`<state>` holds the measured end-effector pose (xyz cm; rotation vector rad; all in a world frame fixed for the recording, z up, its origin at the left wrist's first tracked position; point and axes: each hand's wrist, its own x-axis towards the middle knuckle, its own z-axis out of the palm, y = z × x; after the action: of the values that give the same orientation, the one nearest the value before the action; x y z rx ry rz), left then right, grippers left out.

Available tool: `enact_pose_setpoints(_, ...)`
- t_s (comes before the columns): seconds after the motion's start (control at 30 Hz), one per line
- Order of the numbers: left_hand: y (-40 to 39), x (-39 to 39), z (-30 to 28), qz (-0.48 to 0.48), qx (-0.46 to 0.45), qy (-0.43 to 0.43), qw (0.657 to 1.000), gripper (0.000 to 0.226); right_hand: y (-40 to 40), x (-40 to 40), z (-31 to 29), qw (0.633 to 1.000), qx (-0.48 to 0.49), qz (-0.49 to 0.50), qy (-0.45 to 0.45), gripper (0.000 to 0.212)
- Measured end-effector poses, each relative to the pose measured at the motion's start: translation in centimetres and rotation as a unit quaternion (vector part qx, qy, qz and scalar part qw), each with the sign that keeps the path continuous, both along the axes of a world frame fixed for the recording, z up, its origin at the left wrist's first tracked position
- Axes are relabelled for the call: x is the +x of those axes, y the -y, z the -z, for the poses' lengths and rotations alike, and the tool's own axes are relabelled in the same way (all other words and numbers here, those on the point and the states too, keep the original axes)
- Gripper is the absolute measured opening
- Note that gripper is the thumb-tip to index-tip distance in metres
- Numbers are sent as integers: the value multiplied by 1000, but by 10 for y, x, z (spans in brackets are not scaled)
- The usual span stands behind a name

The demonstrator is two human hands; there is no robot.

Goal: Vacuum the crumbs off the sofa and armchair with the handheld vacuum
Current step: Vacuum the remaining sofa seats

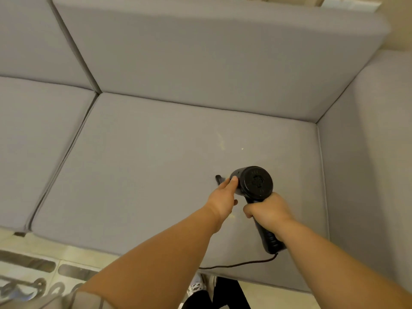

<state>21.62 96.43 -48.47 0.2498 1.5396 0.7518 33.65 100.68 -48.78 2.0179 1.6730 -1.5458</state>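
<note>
A black handheld vacuum (255,182) points down and away at the right seat cushion (145,175) of the grey sofa. My right hand (266,207) grips its handle from above. My left hand (223,197) holds the front of the vacuum's body, thumb on the barrel, hiding most of the nozzle (219,178), whose tip touches the cushion. Pale crumbs (221,141) lie in a faint streak beyond the nozzle, with one small crumb (242,149) to their right. A few more crumbs (231,216) show between my hands.
The vacuum's black cord (236,264) trails left over the cushion's front edge. The sofa's right armrest (374,152) and back cushion (211,63) box in the seat. A second seat cushion (33,141) lies left. Tiled floor with a patterned rug (33,275) is below.
</note>
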Motion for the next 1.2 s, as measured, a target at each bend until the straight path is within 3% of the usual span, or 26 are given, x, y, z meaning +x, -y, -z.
enact_pose_setpoints(0.37, -20, 9, -14, 1, 29, 11, 1000, 53, -20, 9, -12, 999, 8, 39, -7, 18)
enact_pose_setpoints(0.67, -42, 8, -3, -36, -4, 9, 999, 54, -44, 6, -5, 999, -33, -3, -15, 22)
enact_pose_setpoints(0.97, -94, -18, -10, -111, 36, -10, 993, 57, -109, -30, -7, 998, 13, -40, -50, 17)
enact_pose_setpoints(1.2, -126, -39, 11, -146, 32, -22, 989, 52, -141, -58, 19, 996, 12, -77, -41, 26)
